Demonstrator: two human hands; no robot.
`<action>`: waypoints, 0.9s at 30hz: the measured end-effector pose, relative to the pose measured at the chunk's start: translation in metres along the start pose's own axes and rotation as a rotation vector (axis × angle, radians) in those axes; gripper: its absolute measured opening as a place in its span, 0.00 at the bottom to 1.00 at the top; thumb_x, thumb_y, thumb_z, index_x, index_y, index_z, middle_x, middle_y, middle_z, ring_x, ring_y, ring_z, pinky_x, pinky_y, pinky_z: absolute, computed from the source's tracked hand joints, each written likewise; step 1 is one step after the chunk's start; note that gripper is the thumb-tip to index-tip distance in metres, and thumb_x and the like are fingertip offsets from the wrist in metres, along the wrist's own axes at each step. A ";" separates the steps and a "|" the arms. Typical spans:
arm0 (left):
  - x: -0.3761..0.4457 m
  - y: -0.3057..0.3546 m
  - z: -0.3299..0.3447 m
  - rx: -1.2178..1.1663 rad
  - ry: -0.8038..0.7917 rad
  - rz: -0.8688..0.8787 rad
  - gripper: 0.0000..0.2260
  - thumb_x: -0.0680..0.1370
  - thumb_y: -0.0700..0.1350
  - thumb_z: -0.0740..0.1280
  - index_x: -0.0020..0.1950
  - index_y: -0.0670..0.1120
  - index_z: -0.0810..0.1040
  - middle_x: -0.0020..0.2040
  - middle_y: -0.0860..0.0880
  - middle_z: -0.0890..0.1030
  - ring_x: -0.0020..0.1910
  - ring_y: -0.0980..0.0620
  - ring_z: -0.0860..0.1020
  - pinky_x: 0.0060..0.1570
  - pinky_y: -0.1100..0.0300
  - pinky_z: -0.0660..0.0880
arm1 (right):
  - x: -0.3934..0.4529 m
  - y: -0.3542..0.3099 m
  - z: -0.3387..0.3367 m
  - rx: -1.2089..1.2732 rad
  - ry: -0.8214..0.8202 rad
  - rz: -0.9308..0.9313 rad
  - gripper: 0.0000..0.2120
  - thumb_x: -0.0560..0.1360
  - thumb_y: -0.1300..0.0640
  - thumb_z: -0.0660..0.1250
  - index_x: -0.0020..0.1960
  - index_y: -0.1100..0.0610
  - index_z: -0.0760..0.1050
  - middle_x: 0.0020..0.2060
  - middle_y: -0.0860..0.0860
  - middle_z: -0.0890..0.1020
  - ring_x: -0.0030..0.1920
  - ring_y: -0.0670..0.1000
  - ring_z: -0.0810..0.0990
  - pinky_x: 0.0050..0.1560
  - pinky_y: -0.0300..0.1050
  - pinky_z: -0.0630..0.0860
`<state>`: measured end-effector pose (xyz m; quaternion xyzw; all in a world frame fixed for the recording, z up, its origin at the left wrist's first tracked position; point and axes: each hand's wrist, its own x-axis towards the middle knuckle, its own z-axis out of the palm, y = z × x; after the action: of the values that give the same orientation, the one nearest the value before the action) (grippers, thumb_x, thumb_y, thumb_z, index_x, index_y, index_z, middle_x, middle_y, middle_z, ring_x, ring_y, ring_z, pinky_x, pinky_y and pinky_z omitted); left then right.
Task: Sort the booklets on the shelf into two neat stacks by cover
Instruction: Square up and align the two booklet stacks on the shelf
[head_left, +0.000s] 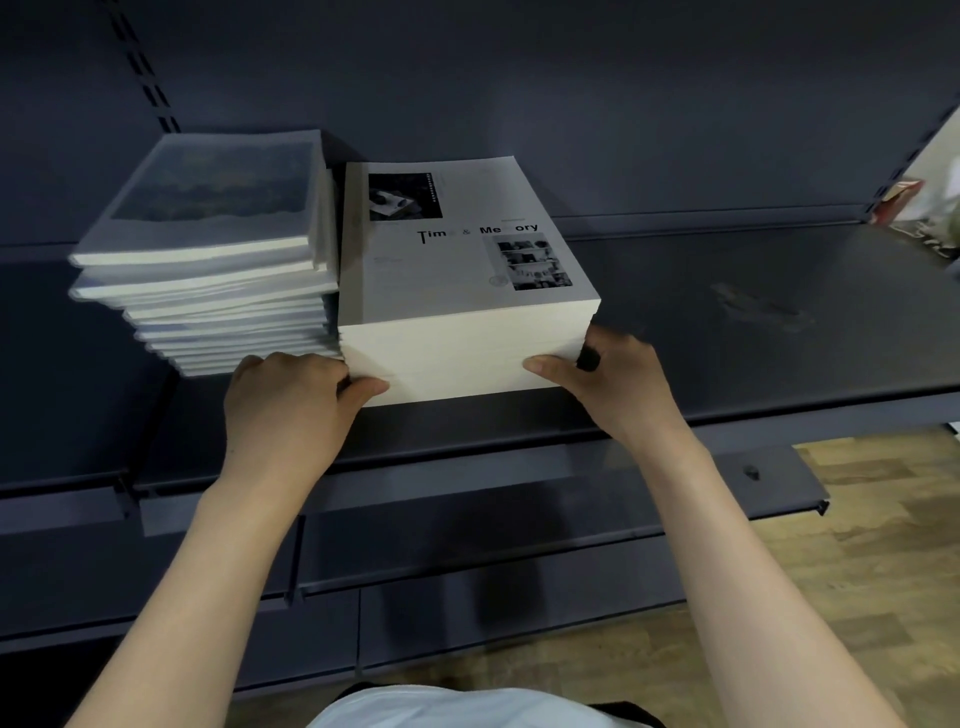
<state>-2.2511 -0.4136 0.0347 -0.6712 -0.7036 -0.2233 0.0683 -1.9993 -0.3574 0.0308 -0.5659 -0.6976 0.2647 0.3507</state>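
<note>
On dark metal shelf (727, 312), left hand (283, 405), right hand (618, 387) clasp squared paper stack (462, 322)

Two stacks of booklets are sitting on the shelf (727, 312): a landscape-cover stack (208, 291) and a "Time & Memory" stack (462, 312).

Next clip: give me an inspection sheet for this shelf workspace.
Surface: dark metal shelf, scuffed patch at right.
Job's things: right stack, "Time & Memory" cover, edges squared; left stack, picture cover, booklets splayed unevenly; stacks stand side by side.
Clutter: blurred reddish packaging at far right.
Grippers: left hand and right hand press the right stack's front corners.
Cables: nothing seen.
Surroundings: dark back panel, wooden floor.
</note>
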 end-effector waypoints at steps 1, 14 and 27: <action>0.000 -0.001 0.001 -0.023 0.000 -0.008 0.19 0.74 0.57 0.66 0.40 0.41 0.84 0.34 0.41 0.82 0.36 0.41 0.77 0.43 0.54 0.69 | 0.000 -0.001 -0.001 -0.010 -0.006 0.001 0.17 0.72 0.49 0.72 0.59 0.50 0.79 0.44 0.36 0.77 0.42 0.35 0.75 0.42 0.22 0.67; -0.012 0.006 0.007 -0.324 0.083 -0.162 0.12 0.71 0.52 0.72 0.44 0.44 0.84 0.43 0.47 0.85 0.43 0.47 0.81 0.44 0.53 0.77 | 0.003 -0.003 -0.008 -0.071 -0.084 0.024 0.19 0.72 0.47 0.71 0.61 0.50 0.77 0.43 0.37 0.76 0.40 0.35 0.73 0.39 0.25 0.65; -0.006 -0.007 0.004 -0.295 0.076 -0.033 0.10 0.74 0.49 0.70 0.42 0.43 0.84 0.34 0.45 0.83 0.34 0.47 0.78 0.36 0.56 0.74 | 0.005 0.000 0.000 -0.183 -0.115 0.020 0.22 0.71 0.44 0.71 0.61 0.53 0.77 0.51 0.47 0.80 0.55 0.51 0.76 0.56 0.46 0.74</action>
<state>-2.2566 -0.4171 0.0272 -0.6531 -0.6710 -0.3508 -0.0081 -1.9997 -0.3531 0.0321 -0.5863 -0.7323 0.2352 0.2543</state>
